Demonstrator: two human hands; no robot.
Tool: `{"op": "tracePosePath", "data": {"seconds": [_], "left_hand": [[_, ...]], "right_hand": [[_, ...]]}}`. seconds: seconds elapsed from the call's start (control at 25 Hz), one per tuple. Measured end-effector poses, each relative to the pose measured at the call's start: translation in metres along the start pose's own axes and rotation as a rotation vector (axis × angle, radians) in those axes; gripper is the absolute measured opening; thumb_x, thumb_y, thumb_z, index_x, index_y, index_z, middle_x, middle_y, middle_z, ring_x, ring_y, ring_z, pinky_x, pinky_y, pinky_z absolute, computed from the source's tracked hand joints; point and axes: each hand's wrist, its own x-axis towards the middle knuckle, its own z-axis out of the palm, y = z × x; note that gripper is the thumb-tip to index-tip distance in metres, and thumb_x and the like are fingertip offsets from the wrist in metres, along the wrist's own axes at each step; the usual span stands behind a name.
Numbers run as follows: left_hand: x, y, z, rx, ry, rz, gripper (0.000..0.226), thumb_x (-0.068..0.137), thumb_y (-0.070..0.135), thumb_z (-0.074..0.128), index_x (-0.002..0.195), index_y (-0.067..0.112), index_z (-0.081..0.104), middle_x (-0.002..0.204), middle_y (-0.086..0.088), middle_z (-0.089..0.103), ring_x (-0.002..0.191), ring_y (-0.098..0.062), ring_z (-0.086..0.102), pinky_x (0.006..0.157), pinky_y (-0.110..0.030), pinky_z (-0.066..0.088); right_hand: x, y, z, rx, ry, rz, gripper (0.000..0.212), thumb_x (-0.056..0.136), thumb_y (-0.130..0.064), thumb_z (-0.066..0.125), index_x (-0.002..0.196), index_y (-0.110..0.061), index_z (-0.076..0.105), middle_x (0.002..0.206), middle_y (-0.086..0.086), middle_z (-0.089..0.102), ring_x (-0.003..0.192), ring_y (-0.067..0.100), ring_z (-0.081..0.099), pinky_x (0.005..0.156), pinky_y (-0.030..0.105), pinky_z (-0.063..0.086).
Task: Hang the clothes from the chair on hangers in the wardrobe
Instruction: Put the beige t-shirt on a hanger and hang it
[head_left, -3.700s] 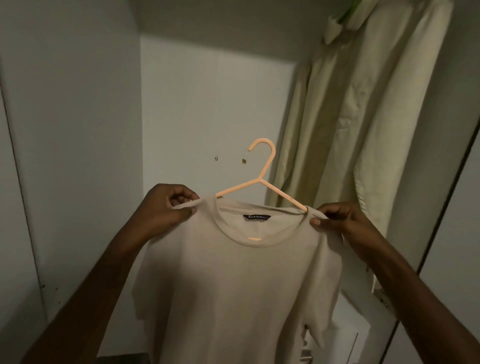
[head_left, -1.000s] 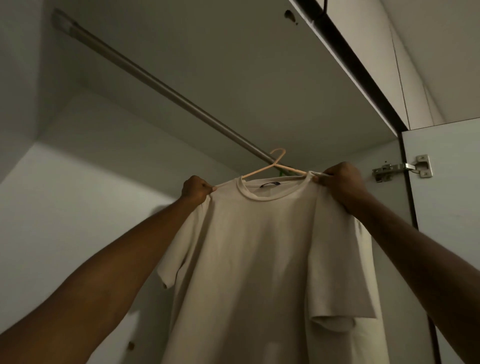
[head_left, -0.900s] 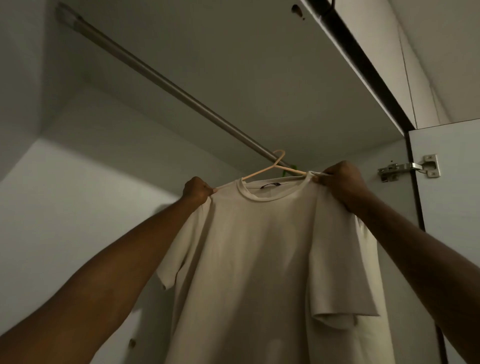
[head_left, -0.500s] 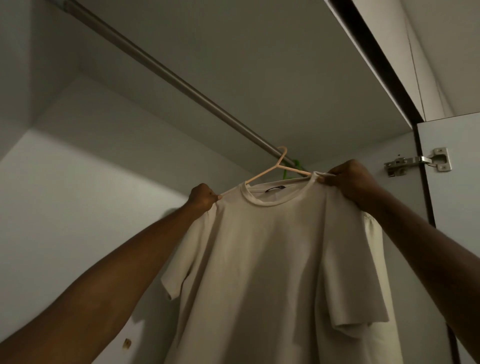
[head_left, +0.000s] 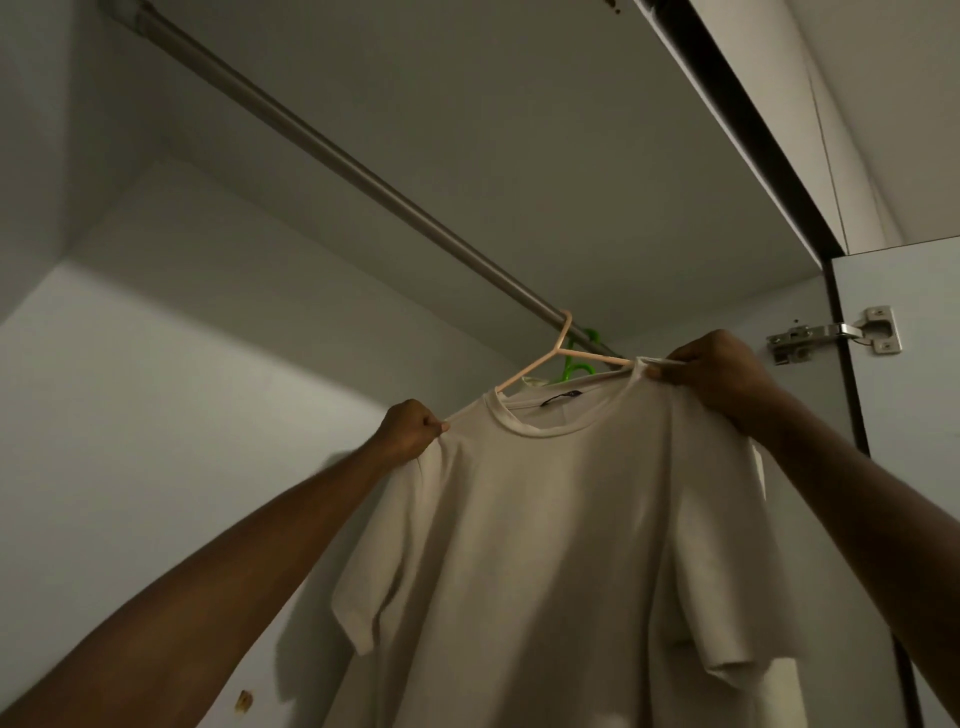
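Note:
A cream T-shirt (head_left: 561, 519) hangs on a peach plastic hanger (head_left: 540, 361). The hanger's hook meets the metal wardrobe rail (head_left: 322, 150) near its right end. My left hand (head_left: 410, 428) grips the shirt's left shoulder. My right hand (head_left: 722, 371) pinches the right shoulder seam together with the hanger's arm. Both arms reach upward into the wardrobe. The lower hem of the shirt is out of view.
A green hanger (head_left: 579, 358) sits on the rail just behind the peach one. The wardrobe ceiling panel (head_left: 519, 130) is close above the rail. An open door with a metal hinge (head_left: 831, 332) stands at the right. Grey walls close in the left side.
Since 3.7 s ago I raised the shirt and hanger from chest height to the rail. Over the last second the hook moved up against the rail; both hands kept their grip.

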Motion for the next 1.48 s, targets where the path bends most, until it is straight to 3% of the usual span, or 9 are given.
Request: {"op": "tracePosePath", "data": {"seconds": [0.16, 0.4, 0.6, 0.76, 0.92, 1.08, 1.2, 1.36, 1.48], "left_hand": [[-0.004, -0.001, -0.003, 0.001, 0.052, -0.015, 0.05, 0.096, 0.03, 0.067, 0.057, 0.014, 0.04, 0.061, -0.007, 0.041, 0.059, -0.02, 0.041, 0.057, -0.03, 0.032], [0.007, 0.005, -0.009, 0.039, 0.091, -0.144, 0.041, 0.091, 0.036, 0.072, 0.062, 0.012, 0.058, 0.071, -0.01, 0.065, 0.078, -0.032, 0.066, 0.067, -0.031, 0.045], [-0.018, 0.022, 0.0, 0.257, 0.187, -0.117, 0.039, 0.095, 0.037, 0.062, 0.126, 0.013, 0.061, 0.125, -0.014, 0.063, 0.119, -0.035, 0.057, 0.092, -0.041, 0.047], [-0.037, 0.051, 0.014, 0.036, 0.106, 0.133, 0.072, 0.087, 0.068, 0.058, 0.149, 0.035, 0.043, 0.139, -0.011, 0.054, 0.131, -0.03, 0.051, 0.106, -0.038, 0.044], [-0.041, 0.081, 0.03, -0.055, -0.068, 0.111, 0.116, 0.062, 0.092, 0.062, 0.158, 0.043, 0.02, 0.163, -0.009, 0.025, 0.15, -0.027, 0.028, 0.12, -0.04, 0.031], [-0.031, 0.088, 0.047, -0.102, -0.106, 0.074, 0.135, 0.048, 0.097, 0.061, 0.16, 0.043, 0.008, 0.166, -0.009, 0.018, 0.153, -0.028, 0.022, 0.12, -0.047, 0.031], [-0.029, 0.091, 0.062, -0.132, -0.094, 0.112, 0.129, 0.055, 0.091, 0.066, 0.159, 0.043, 0.009, 0.164, -0.005, 0.028, 0.15, -0.027, 0.028, 0.117, -0.042, 0.035], [-0.026, 0.096, 0.071, -0.207, -0.088, 0.152, 0.114, 0.061, 0.082, 0.075, 0.154, 0.044, 0.021, 0.149, 0.001, 0.052, 0.135, -0.025, 0.05, 0.091, -0.025, 0.04], [-0.027, 0.101, 0.071, -0.207, -0.094, 0.185, 0.105, 0.066, 0.075, 0.078, 0.152, 0.044, 0.026, 0.146, 0.005, 0.054, 0.132, -0.024, 0.053, 0.09, -0.026, 0.042]], "right_hand": [[-0.007, 0.005, 0.003, 0.027, 0.04, 0.035, 0.023, 0.081, -0.029, 0.085, 0.075, -0.008, 0.078, 0.066, 0.014, 0.07, 0.063, 0.025, 0.061, 0.057, 0.03, 0.042], [-0.015, 0.006, 0.012, 0.026, 0.078, 0.004, 0.019, 0.082, -0.025, 0.084, 0.082, -0.007, 0.08, 0.073, 0.014, 0.072, 0.075, 0.031, 0.07, 0.064, 0.035, 0.05], [-0.039, 0.006, 0.013, 0.157, 0.076, 0.121, 0.018, 0.087, -0.029, 0.08, 0.093, -0.012, 0.079, 0.089, 0.012, 0.074, 0.075, 0.025, 0.069, 0.06, 0.028, 0.05], [-0.057, 0.012, 0.016, 0.113, 0.05, 0.092, 0.032, 0.094, -0.02, 0.074, 0.125, -0.026, 0.072, 0.102, 0.011, 0.075, 0.088, 0.021, 0.071, 0.075, 0.033, 0.059], [-0.062, 0.007, 0.018, 0.072, 0.067, 0.068, 0.033, 0.094, -0.021, 0.074, 0.126, -0.025, 0.072, 0.103, 0.005, 0.074, 0.086, 0.016, 0.069, 0.081, 0.035, 0.058], [-0.058, 0.002, 0.033, 0.044, 0.032, 0.073, 0.041, 0.09, -0.018, 0.079, 0.129, -0.019, 0.071, 0.118, 0.006, 0.072, 0.106, 0.023, 0.066, 0.087, 0.03, 0.049], [-0.055, 0.011, 0.038, 0.029, 0.106, 0.033, 0.038, 0.092, -0.008, 0.072, 0.128, -0.017, 0.072, 0.13, 0.007, 0.07, 0.117, 0.024, 0.065, 0.097, 0.03, 0.049], [-0.05, 0.026, 0.035, 0.017, 0.122, 0.069, 0.036, 0.095, -0.006, 0.065, 0.127, -0.02, 0.073, 0.133, 0.003, 0.069, 0.123, 0.022, 0.063, 0.096, 0.024, 0.043], [-0.046, 0.037, 0.033, 0.019, 0.101, 0.112, 0.036, 0.097, -0.006, 0.064, 0.129, -0.02, 0.072, 0.136, 0.003, 0.067, 0.126, 0.024, 0.06, 0.096, 0.025, 0.042]]}}
